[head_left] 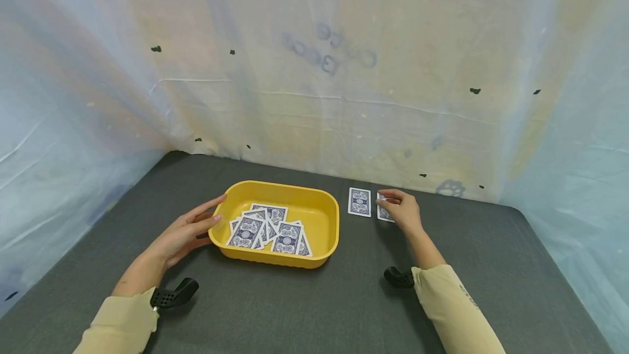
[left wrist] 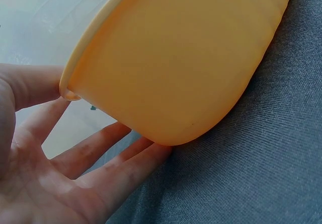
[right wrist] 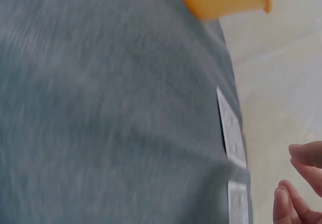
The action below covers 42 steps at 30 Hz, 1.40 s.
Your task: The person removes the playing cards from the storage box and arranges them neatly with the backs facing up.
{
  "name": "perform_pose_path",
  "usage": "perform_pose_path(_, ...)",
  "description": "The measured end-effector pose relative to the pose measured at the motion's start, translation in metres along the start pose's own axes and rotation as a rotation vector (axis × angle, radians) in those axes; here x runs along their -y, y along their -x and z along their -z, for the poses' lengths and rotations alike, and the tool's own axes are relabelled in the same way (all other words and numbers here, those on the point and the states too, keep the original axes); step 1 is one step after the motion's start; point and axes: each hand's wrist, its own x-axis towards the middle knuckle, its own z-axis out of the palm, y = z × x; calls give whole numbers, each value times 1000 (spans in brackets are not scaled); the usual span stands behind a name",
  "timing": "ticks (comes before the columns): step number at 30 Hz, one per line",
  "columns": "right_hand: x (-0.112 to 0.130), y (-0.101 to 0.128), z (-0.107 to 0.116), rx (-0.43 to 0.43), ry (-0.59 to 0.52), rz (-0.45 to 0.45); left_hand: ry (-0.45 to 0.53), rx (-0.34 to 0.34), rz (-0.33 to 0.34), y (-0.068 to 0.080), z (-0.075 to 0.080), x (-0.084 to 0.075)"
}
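Observation:
A yellow plastic tub [head_left: 316, 217] stands on the dark cloth with several blue-backed playing cards [head_left: 247, 231] loosely heaped inside. My left hand [head_left: 182, 238] touches the tub's left end with spread fingers. In the left wrist view the thumb meets the rim and other fingertips reach the tub's outer wall [left wrist: 171, 63]. Right of the tub lies one playing card [head_left: 360, 202], back up. My right hand [head_left: 405, 213] hovers over a second playing card [head_left: 385, 214] and partly hides it. A gap shows between thumb and fingers in the right wrist view, with nothing between them.
A dark grey cloth [head_left: 295, 305] covers the table. Behind it and at both sides hangs pale translucent sheeting [head_left: 304, 124], close to the far table edge and the two loose cards. A black strap-on device [head_left: 174, 294] sits on each wrist.

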Motion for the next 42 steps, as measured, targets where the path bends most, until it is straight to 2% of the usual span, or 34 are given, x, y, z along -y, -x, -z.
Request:
perform_pose_path(7, 17, 5, -9, 24, -77, 43, -2, -6, 9, 0, 0, -1)
perform_pose_path(24, 53, 19, -28, 102, -266, 87, 10, -6, 25, -1, 0, -2)
perform_pose_path(42, 86, 37, -61, 160, -257, 186, 24, -6, 29, 1, -1, -3)
